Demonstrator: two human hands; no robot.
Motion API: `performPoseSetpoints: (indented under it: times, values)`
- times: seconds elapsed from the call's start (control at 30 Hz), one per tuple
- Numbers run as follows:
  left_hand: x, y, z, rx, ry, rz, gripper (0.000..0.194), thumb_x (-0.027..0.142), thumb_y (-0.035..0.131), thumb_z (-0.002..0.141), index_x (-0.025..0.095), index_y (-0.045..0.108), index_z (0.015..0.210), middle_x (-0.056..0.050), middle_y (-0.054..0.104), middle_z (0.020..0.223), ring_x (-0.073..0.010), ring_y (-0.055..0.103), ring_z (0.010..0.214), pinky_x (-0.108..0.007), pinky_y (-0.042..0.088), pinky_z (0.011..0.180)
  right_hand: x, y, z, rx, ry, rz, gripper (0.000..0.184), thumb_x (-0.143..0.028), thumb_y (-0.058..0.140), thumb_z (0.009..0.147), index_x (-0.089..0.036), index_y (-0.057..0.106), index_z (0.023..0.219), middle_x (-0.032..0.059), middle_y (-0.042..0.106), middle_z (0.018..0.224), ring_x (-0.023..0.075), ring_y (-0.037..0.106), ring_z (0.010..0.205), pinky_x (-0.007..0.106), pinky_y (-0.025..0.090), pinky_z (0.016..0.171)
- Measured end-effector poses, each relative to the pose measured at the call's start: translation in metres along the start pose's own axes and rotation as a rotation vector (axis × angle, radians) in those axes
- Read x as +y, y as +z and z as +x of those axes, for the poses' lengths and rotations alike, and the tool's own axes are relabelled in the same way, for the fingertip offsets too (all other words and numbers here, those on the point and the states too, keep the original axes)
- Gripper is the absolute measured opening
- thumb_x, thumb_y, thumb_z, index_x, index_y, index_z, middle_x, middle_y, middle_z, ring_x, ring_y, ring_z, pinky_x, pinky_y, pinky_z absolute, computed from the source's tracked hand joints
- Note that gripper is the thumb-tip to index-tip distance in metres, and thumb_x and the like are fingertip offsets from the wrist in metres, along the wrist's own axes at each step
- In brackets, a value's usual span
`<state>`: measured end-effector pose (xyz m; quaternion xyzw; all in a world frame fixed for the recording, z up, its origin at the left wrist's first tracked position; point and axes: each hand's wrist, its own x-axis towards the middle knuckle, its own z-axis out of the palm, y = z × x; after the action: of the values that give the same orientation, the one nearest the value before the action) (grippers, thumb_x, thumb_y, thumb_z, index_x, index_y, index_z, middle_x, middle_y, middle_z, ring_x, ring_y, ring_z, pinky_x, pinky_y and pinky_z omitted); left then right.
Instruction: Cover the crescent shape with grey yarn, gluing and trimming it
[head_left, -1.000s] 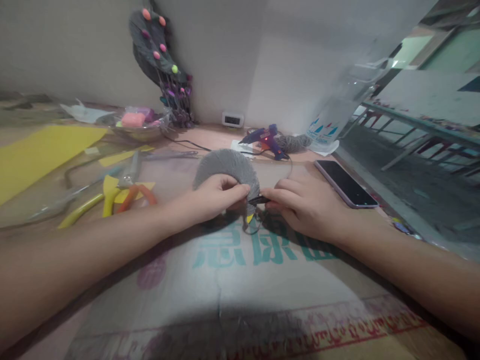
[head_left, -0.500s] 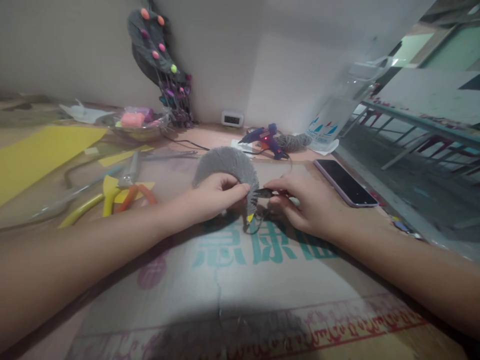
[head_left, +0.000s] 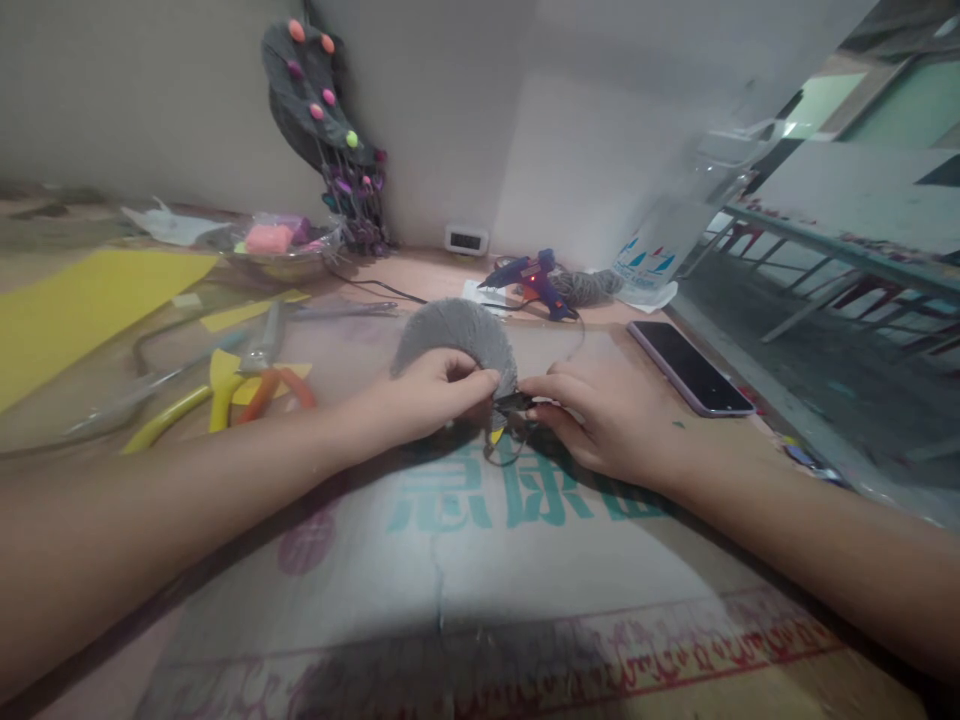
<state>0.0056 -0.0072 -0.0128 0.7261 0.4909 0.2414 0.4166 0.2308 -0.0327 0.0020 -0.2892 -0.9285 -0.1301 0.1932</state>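
A crescent wrapped in grey yarn (head_left: 457, 325) is held near the middle of the table, its lower tip showing a bit of yellow (head_left: 496, 436). My left hand (head_left: 450, 385) is closed on the crescent, thumb on top near the tip. Between the thumb and fingers of my right hand (head_left: 585, 415) is a small dark pointed tool (head_left: 514, 401), its exact kind unclear. The tool's point touches or overlaps the crescent just above the yellow end. A loose strand of yarn (head_left: 504, 461) loops below the tip.
A blue glue gun (head_left: 529, 275) with a red light and a grey yarn skein (head_left: 589, 288) lie behind. To the right are a phone (head_left: 690, 368) and a clear bottle (head_left: 660, 230). Yellow-orange-handled pliers (head_left: 225, 385) and yellow sheet (head_left: 97, 305) lie left. A decorated grey crescent (head_left: 304, 95) hangs behind.
My right hand has moved slightly left, bringing the dark tool from beside the crescent onto its lower end. My left hand keeps its hold.
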Motion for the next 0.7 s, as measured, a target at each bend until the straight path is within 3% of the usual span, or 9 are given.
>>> performPoseSetpoints:
  times: [0.53,0.7]
  values:
    - [0.0027,0.0017,0.0001,-0.023,-0.029,-0.034,0.04,0.049,0.048,0.082,0.019,0.058,0.058,0.001,0.053,0.055,-0.0114,0.045,0.049,-0.024,0.032,0.045,0.0007,0.007,0.002,0.065,-0.046,-0.03,0.027,-0.024,0.043,0.1,-0.013,0.067,0.099,0.0047,0.063,0.07,0.0155,0.052,0.063,0.028,0.033,0.058]
    - [0.0056,-0.0014,-0.0022,-0.003,0.006,0.008,0.043,0.053,0.049,0.083,0.018,0.059,0.059,0.0,0.056,0.057,-0.0119,0.047,0.049,-0.023,0.033,0.045,0.0007,0.0073,-0.0009,0.041,0.042,0.082,0.022,-0.024,0.045,0.098,-0.014,0.065,0.1,0.0057,0.066,0.075,0.0167,0.056,0.068,0.029,0.039,0.063]
